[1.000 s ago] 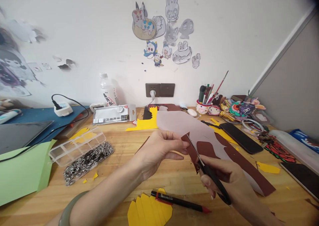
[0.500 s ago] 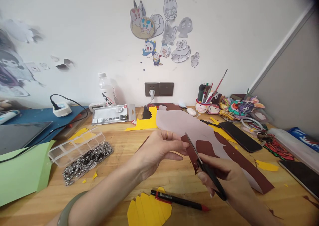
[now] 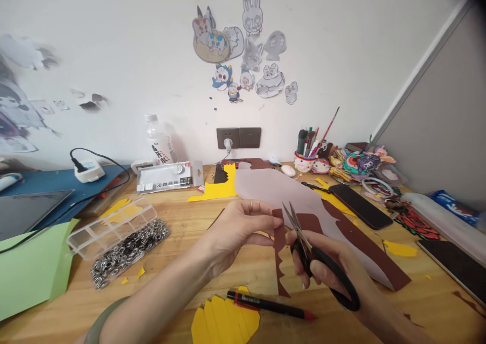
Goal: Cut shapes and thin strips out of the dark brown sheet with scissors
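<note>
My left hand (image 3: 237,232) pinches the top of a narrow brown strip (image 3: 280,248), which hangs down with a scalloped right edge. In my right hand (image 3: 334,258) is a pair of black-handled scissors (image 3: 301,235), blades parted and pointing up, just right of the strip and apart from it. Below my hands a black pen (image 3: 271,304) with a red tip lies across a striped yellow cutout (image 3: 224,321). Behind them a large brown sheet with a pale backing (image 3: 269,182) spreads over the table.
At left stands a clear divided box (image 3: 129,253) of metal rings, beside a green sheet (image 3: 34,273). A packaged ruler (image 3: 165,178) and a water bottle (image 3: 157,139) are near the wall. Phones (image 3: 360,206) lie at right, with a pen cup (image 3: 305,161) farther back.
The scissors have come off the brown strip, and their blades have opened. The strip has turned to hang nearly straight down, showing its scalloped edge. The view has shifted slightly.
</note>
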The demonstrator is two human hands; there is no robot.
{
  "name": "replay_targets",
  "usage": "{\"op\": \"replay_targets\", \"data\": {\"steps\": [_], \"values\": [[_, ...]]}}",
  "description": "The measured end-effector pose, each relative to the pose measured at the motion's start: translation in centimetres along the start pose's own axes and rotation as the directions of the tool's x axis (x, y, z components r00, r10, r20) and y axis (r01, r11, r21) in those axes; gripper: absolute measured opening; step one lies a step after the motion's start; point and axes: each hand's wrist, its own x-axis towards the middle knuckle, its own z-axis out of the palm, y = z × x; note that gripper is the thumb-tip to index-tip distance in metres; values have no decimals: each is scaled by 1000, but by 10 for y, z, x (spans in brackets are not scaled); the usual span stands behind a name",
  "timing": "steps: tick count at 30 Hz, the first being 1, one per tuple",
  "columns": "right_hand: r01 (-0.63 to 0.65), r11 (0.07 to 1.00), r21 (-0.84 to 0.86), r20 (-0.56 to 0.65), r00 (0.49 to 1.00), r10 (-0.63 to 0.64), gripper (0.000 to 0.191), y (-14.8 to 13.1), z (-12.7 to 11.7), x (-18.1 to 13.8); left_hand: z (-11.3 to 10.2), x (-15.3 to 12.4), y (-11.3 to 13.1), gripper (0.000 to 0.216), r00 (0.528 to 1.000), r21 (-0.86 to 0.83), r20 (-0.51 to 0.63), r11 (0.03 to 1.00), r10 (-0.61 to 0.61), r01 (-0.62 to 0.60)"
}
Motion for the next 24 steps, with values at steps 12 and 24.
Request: {"op": "replay_targets", "data": {"steps": [12, 24], "values": [[10, 989, -151, -30, 999, -15, 34, 15, -1, -6, 4, -1, -8, 11, 999, 57, 33, 998, -31, 29], [-33, 989, -142, -70, 997, 23, 37, 18, -1, -5, 3, -2, -7, 9, 999, 58, 34, 998, -36, 34]]}}
